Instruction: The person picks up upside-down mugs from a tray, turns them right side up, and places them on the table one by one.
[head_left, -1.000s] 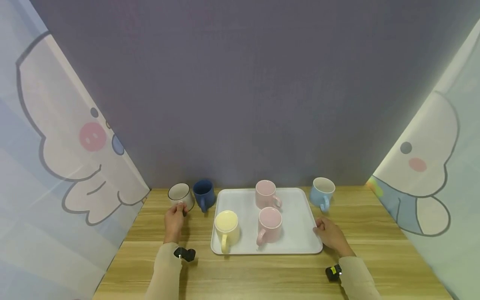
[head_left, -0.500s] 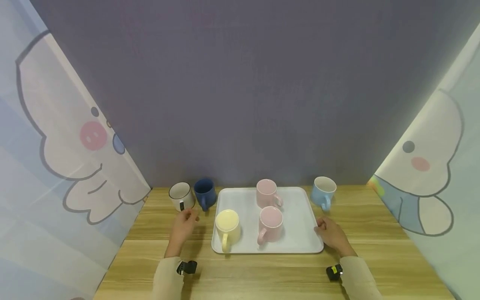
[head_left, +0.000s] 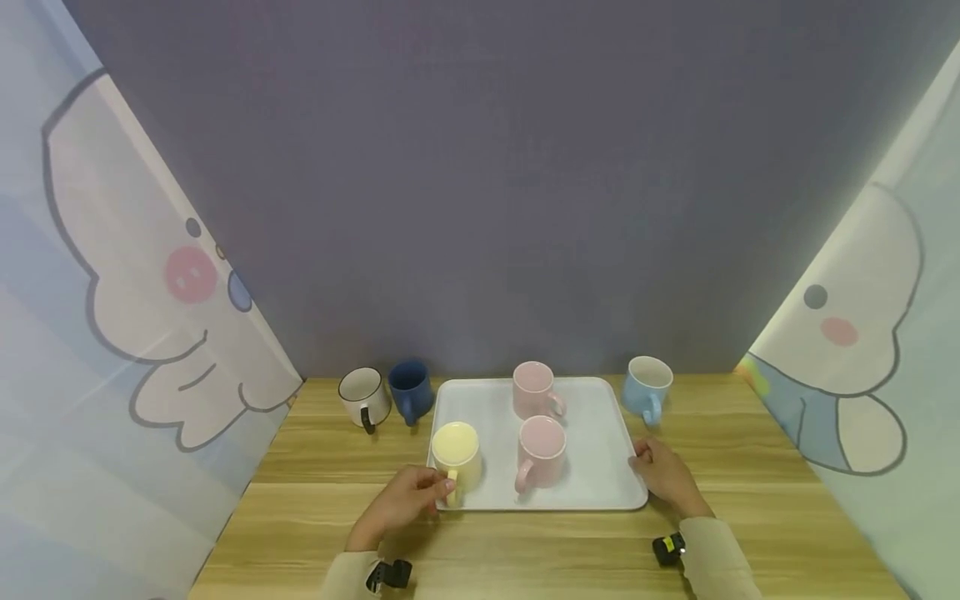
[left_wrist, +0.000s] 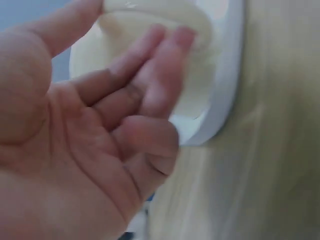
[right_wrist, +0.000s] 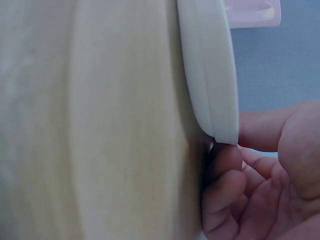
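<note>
The left hand (head_left: 401, 504) sits at the lower left corner of the white tray (head_left: 592, 450), fingers reaching to the yellow mug (head_left: 455, 451) beside its handle. In the left wrist view the fingers (left_wrist: 150, 65) lie nearly straight against the mug's pale wall, touching rather than wrapped round it, so the hand reads as relaxed and apart. The right hand (head_left: 663, 475) rests at the tray's right edge, lower right of centre; the right wrist view shows its fingers (right_wrist: 225, 175) curled under the rim with the thumb above, pinching it, which looks like a way of steadying the tray.

On the tray, two pink mugs stand upright: the near pink mug (head_left: 540, 450) at centre, the far pink mug (head_left: 534, 388) behind it. Off the tray, on the wooden table (head_left: 315, 500), a white mug (head_left: 363, 395) and a dark blue mug (head_left: 410, 388) stand touching at the upper left, and a light blue mug (head_left: 647, 383) stands at the upper right, just beside the tray's corner.
</note>
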